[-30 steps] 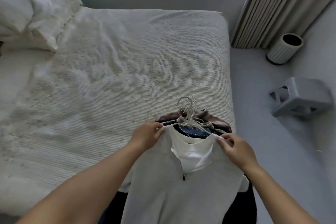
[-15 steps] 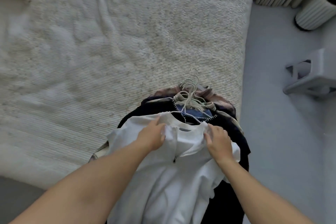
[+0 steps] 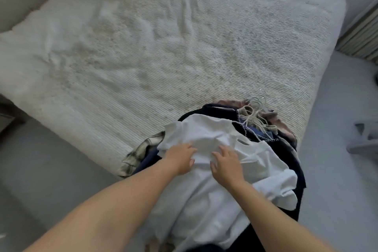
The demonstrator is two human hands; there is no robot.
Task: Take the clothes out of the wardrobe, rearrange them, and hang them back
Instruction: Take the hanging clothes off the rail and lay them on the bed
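Both my hands, left hand (image 3: 180,159) and right hand (image 3: 226,164), press flat with loose fingers on the white top (image 3: 214,139) atop the clothes pile (image 3: 290,149) at lower right of the bed (image 3: 143,57), where tugging might tangle the hangers (image 3: 255,108).

Both bare forearms reach in from the bottom edge, left hand (image 3: 180,158) and right hand (image 3: 226,164) just beside each other, palms down, fingers spread and pretty much straight, the left thumb tucked in toward the right hand.
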